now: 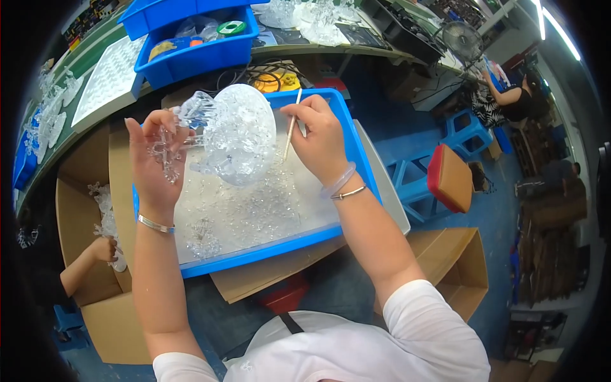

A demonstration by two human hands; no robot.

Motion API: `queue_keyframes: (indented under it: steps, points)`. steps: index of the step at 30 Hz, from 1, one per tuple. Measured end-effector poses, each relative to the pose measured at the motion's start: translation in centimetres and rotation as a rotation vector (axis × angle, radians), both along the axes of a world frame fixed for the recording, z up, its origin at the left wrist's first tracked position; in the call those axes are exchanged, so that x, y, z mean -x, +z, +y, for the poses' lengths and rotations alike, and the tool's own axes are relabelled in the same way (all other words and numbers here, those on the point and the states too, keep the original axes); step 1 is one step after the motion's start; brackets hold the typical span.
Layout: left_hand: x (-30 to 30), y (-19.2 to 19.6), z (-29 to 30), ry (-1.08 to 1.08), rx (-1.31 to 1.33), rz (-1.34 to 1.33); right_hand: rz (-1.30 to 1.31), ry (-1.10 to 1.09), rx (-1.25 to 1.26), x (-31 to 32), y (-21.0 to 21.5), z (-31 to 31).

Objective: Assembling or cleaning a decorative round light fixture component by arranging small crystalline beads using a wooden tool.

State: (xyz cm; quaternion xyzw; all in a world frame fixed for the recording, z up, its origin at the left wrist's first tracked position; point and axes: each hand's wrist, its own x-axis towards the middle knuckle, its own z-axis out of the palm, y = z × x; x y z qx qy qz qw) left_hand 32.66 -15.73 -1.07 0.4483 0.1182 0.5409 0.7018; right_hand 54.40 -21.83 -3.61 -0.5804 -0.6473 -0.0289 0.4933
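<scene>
A clear plastic piece with a round disc (247, 130) and branching, spiky parts hangs over a blue-rimmed tray (267, 249). My left hand (158, 149) is closed on its branching side, fingers curled round the clear prongs. A thin pale stick (290, 137) is pinched between the thumb and fingers of my right hand (320, 135), beside the disc's right edge. Whether its lower tip touches the disc is hard to tell. Small clear plastic bits (254, 207) lie scattered across the tray's whitish bottom, thickest below the disc.
Left of the tray, another person's hand (102, 250) reaches into a cardboard box (79, 207) with clear parts. Blue bins (197, 54) and a white panel (111, 79) stand on the bench beyond. Blue stools (407, 181) and another carton (455, 267) are at right.
</scene>
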Motion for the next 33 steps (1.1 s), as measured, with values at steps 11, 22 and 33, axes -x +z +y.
queue_keyframes:
  steps: [11,22,33]
  points:
    - [-1.3,-1.0,-1.8,-0.509,0.32,-0.178,-0.236,0.04,0.19,1.5,-2.9,1.0]
    - [-2.8,-1.3,-3.1,-0.844,0.571,-0.337,-0.079,0.463,0.32,4.5,-2.7,0.9]
    - [-2.6,-1.6,-2.9,-0.805,0.491,-0.367,0.91,1.326,0.114,7.8,-0.9,-0.9]
